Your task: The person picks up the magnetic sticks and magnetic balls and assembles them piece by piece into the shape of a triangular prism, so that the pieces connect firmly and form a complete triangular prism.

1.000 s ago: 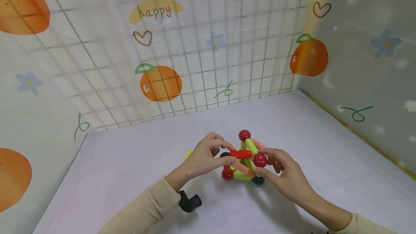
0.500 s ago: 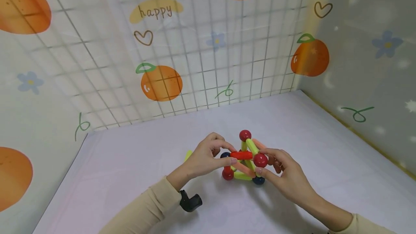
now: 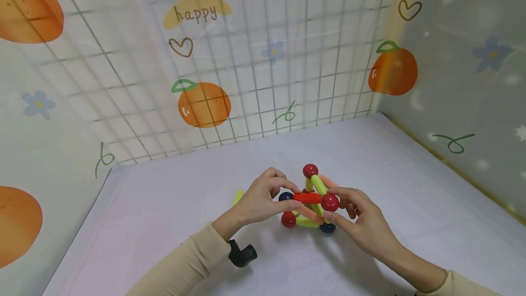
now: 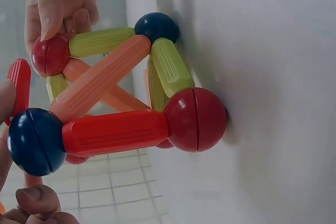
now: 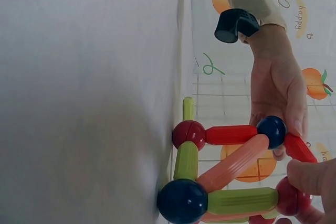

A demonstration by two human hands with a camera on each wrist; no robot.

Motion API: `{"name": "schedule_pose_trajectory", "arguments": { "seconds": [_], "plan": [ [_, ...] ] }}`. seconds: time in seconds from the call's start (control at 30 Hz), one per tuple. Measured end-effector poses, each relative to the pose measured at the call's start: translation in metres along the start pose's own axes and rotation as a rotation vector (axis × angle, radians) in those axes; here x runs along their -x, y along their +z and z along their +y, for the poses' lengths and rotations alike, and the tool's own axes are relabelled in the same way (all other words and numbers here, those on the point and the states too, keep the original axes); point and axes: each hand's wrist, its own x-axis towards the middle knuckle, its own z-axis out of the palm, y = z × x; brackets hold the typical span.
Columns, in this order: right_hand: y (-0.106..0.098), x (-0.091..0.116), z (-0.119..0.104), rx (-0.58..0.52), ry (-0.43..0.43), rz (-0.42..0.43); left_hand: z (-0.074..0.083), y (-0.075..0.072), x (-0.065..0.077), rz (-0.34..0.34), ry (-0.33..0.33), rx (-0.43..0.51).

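A frame of magnetic rods and balls (image 4: pixel 110 129) stands on the table, built of yellow-green, peach and red rods. My left hand (image 3: pixel 259 200) pinches a loose-looking red rod (image 3: pixel 307 198) by its left end, between thumb and index finger. That rod lies beside the upper dark blue ball (image 5: pixel 271 132) and points at the upper right red ball (image 3: pixel 330 202); whether its ends touch them I cannot tell. My right hand (image 3: pixel 363 218) holds that red ball between thumb and fingers. Another red rod (image 4: pixel 115 132) runs from the blue ball down to a lower red ball (image 4: pixel 195 119).
A yellow-green rod (image 3: pixel 238 196) lies on the table behind my left hand, mostly hidden. A black wrist device (image 3: pixel 242 254) sticks out from my left sleeve. Printed curtains (image 3: pixel 246 67) stand along the table's far and side edges.
The red rod in my left hand has dipped slightly and shifted a little to the right, towards the red ball. My right hand keeps its hold on that ball.
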Motion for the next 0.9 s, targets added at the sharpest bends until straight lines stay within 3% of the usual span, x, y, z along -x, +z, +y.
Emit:
{"name": "schedule_pose_trajectory", "arguments": {
  "seconds": [0.6, 0.9],
  "plan": [
    [0.0002, -0.0005, -0.0016, 0.016, 0.010, -0.007, -0.0032, 0.0014, -0.0023, -0.015, 0.052, -0.088],
    [-0.0001, -0.0014, -0.0018, 0.013, 0.012, -0.007, -0.0032, 0.0022, -0.0028, -0.025, 0.036, -0.109]
  ]
}}
